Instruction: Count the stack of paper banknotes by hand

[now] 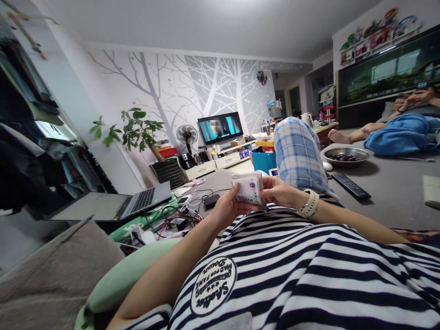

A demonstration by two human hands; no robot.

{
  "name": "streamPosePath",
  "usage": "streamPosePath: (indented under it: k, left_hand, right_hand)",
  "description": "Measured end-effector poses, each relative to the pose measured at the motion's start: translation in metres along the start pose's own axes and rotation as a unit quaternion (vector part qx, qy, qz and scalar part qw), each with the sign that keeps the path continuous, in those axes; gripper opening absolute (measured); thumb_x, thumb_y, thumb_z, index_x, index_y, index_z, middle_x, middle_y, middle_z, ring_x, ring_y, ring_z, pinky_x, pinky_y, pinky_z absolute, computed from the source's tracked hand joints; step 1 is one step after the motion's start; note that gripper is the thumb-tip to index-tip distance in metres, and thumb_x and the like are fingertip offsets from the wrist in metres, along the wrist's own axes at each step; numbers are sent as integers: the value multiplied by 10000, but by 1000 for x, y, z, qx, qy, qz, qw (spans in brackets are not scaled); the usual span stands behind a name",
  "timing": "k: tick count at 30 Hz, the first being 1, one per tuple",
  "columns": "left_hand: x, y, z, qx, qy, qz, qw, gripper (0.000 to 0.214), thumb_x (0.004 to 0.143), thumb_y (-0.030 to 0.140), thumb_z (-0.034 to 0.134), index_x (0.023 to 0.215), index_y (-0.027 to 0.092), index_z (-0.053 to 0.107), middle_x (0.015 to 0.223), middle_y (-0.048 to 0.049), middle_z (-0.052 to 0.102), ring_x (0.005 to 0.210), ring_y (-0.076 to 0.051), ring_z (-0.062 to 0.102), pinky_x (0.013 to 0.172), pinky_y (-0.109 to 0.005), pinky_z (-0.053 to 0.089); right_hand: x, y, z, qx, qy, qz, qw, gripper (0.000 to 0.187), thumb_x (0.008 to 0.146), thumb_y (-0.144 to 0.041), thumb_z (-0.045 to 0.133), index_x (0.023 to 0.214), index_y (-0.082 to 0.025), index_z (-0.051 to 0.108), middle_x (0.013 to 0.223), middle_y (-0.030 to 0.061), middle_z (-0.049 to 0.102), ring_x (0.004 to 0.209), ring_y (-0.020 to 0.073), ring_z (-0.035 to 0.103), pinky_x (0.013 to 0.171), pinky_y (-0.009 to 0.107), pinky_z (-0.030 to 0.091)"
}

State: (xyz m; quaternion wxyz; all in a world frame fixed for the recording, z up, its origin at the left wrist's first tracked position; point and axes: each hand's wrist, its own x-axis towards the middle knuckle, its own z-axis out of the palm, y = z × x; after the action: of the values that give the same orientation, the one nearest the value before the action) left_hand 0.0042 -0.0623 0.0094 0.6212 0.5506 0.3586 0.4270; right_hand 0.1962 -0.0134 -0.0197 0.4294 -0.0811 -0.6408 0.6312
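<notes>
A stack of banknotes (249, 187), the front one purplish and marked with a 5, is held upright above my striped shirt (275, 256). My left hand (228, 204) grips the stack from the left, its thumb on the front and fingers beneath the lower edge. On the other side, my right hand (277, 191) pinches the right edge of the notes between thumb and fingers. A cream watch (309, 203) is on that wrist. Just beyond the notes rises a knee in blue checked cloth (296, 146).
An open laptop (147, 199) and tangled cables (178, 222) lie on the left. To the right are a remote control (351, 185), a metal bowl (365, 158) of dark round fruit and a blue cloth (402, 133) near another person's legs. A television (222, 128) stands beyond.
</notes>
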Motion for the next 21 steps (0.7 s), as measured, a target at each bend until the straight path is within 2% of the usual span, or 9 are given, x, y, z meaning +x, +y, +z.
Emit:
streamPosePath:
  k: [7,12,14,17,21]
  left_hand:
    - [-1,-2,3,29,-2,11,1000,517,1022,407,343,1256,18,590,821,-197,759,571,-218,719,488,-240,507]
    - [-1,1,6,23,9,17,1000,498,1015,398,360,1159,14,643,819,-208,756,571,-218,718,458,-232,486]
    - [1,3,7,16,35,31,999,477,1005,395,393,1146,20,651,816,-205,757,584,-227,724,453,-231,481]
    - [7,6,7,-11,112,53,992,440,996,375,433,1180,28,632,777,-173,755,588,-228,726,452,-227,478]
    - [16,10,6,-60,195,63,977,431,998,346,442,1288,54,571,783,-134,757,602,-216,731,503,-239,518]
  right_hand:
    - [0,-7,0,72,-60,55,994,452,572,-192,877,961,-126,658,791,15,700,663,97,631,542,153,466]
    - [15,-5,-8,82,-99,77,989,407,584,-201,816,933,-127,620,667,-22,656,505,77,560,459,166,429]
    - [21,-4,-8,70,-72,79,992,368,587,-209,795,896,-131,611,621,-35,625,469,71,528,449,175,417]
    - [29,-7,-4,22,14,50,998,337,621,-221,785,896,-153,602,621,-49,597,464,56,483,464,185,404]
    - [43,-22,2,-118,125,-7,985,378,648,-265,805,939,-188,576,644,-62,568,509,64,442,458,188,335]
